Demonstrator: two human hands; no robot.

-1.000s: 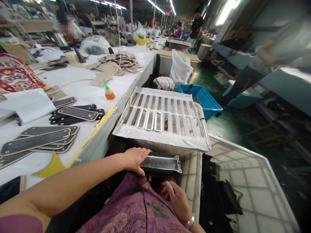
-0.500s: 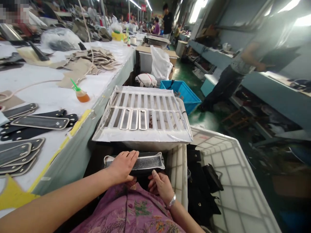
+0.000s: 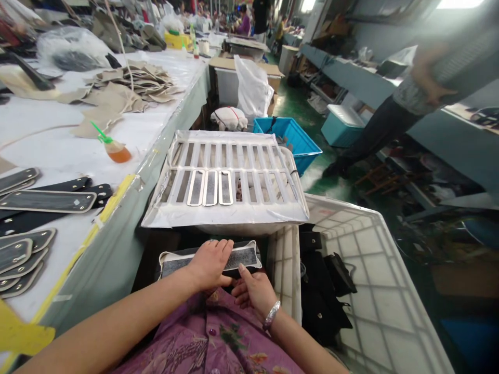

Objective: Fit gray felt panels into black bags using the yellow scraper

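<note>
A long dark grey strip with a white, wrinkled border (image 3: 244, 257) lies across black material just above my lap. My left hand (image 3: 208, 266) rests over its middle, fingers together across the top and thumb along the near edge. At the near right part of the strip, my right hand (image 3: 255, 292) has its thumb at the edge and its fingers curled in, partly hidden. Just beyond is a white slatted rack (image 3: 234, 214), on which three white-bordered strips (image 3: 210, 188) lie side by side.
On my right, a white plastic crate (image 3: 374, 259) holds black pieces (image 3: 322, 296). The left table (image 3: 148, 117) bears dark riveted strips (image 3: 47, 200), a glue bottle (image 3: 119, 151) and beige pieces (image 3: 117, 96). A blue crate (image 3: 298, 137) sits behind the rack. A person (image 3: 413, 98) stands at right.
My left hand has slid slightly right along the strip, and the strip's left end has shifted left and down. The view has tilted a little. The person at right has moved.
</note>
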